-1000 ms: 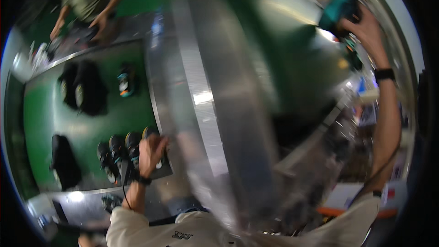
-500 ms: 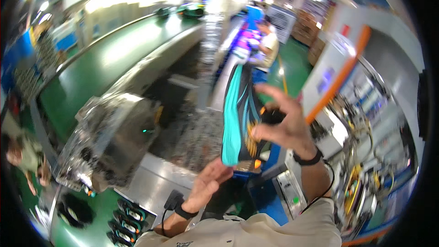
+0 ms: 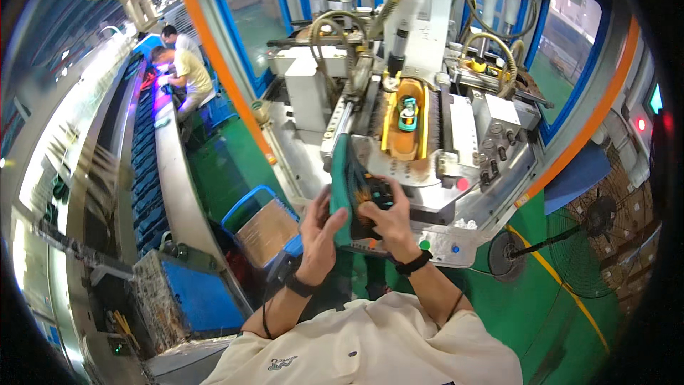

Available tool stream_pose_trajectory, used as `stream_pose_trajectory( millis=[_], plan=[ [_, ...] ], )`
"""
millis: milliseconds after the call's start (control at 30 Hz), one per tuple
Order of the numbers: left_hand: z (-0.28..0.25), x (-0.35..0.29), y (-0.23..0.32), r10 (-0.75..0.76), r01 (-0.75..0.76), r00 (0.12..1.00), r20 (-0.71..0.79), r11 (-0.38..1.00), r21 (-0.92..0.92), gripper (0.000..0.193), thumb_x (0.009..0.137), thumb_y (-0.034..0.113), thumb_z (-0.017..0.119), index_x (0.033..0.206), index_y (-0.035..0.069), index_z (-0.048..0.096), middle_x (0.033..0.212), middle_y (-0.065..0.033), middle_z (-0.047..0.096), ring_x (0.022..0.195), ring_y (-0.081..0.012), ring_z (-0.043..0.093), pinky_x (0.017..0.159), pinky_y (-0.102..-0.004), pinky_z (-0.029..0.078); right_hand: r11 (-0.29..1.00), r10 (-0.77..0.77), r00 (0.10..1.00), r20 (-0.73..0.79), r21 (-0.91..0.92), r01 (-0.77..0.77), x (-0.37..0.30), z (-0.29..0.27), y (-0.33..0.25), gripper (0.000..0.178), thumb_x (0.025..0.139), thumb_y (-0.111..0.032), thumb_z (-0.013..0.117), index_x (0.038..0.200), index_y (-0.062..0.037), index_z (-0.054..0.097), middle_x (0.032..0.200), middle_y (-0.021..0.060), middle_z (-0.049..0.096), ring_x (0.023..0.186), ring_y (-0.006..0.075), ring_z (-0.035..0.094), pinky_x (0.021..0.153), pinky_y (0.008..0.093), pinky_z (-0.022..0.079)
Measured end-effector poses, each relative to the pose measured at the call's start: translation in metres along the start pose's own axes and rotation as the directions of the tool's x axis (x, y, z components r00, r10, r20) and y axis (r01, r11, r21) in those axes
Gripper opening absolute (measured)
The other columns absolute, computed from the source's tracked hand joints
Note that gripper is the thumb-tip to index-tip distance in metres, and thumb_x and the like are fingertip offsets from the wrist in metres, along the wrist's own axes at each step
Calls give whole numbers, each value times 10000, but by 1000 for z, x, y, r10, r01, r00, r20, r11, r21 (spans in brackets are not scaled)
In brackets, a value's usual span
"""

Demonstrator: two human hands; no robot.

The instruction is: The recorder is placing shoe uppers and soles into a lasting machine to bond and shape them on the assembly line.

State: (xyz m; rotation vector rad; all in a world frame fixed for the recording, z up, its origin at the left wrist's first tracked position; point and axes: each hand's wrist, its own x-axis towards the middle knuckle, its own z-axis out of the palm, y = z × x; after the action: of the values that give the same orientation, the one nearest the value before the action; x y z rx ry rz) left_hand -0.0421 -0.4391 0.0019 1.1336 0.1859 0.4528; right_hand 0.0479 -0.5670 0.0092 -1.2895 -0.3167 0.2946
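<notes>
Both hands hold a shoe [image 3: 341,185] upright on its side before my chest, its teal sole facing left and its dark, orange-marked upper facing right. My left hand [image 3: 318,237] is closed on the sole side, thumb lying along it. With bent fingers, my right hand [image 3: 393,219] grips the upper; part of the shoe is hidden behind them. Just beyond is a machine with an orange-brown shoe-shaped mould [image 3: 407,144] between yellow sides, and a small teal-and-black fixture [image 3: 407,114] sits inside it.
A red button [image 3: 462,183] and a green button [image 3: 425,244] are on the machine's front. On the left runs a conveyor [image 3: 146,171] of dark items, where two people [image 3: 187,75] work. A blue crate with cardboard [image 3: 265,232] stands near my left arm; fans [image 3: 595,242] stand right.
My view has swung right, from the green conveyor to the machine. The left hand, at the shoe's lower end before, now wraps its sole side; the right hand has closed in on the upper.
</notes>
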Motion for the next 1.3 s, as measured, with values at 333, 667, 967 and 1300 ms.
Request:
stream_pose_trajectory(
  millis=[333, 667, 967, 1300],
  plan=[
    [86, 294, -181, -46, 10, 997, 62, 878, 478, 336, 898, 336, 710, 864, 3, 689, 735, 16, 630, 683, -66, 555, 612, -261, 454, 980, -187, 832, -523, -157, 122, 72, -206, -25, 509, 770, -34, 667, 1268, -15, 561, 1078, 57, 618, 936, 128, 585, 854, 271, 484],
    [104, 470, -323, 337, -158, 941, 33, 350, 923, 395, 733, 298, 719, 958, -9, 611, 939, -257, 665, 898, -439, 646, 800, -509, 512, 826, -366, 679, -637, -558, -78, 135, -263, -37, 476, 765, -61, 687, 1219, 23, 572, 1053, 69, 619, 902, 145, 587, 834, 281, 482],
    [22, 338, -160, -379, 376, 925, 5, 920, 110, 221, 815, 132, 721, 936, -51, 694, 797, -37, 658, 656, -105, 600, 536, -245, 451, 316, 47, 954, -295, -902, -295, 418, -243, -6, 559, 596, -324, 830, 978, 51, 669, 935, 232, 709, 904, 333, 705, 787, 373, 543],
    [-114, 94, 37, -175, 247, 845, -505, 966, 77, 314, 830, 21, 631, 1121, -95, 615, 1030, -101, 697, 880, -149, 674, 841, -290, 543, 97, -377, 870, -318, -948, -304, 488, -147, 181, 344, 783, -170, 632, 1035, 25, 502, 896, 268, 690, 825, 402, 707, 736, 484, 569]
  ],
)
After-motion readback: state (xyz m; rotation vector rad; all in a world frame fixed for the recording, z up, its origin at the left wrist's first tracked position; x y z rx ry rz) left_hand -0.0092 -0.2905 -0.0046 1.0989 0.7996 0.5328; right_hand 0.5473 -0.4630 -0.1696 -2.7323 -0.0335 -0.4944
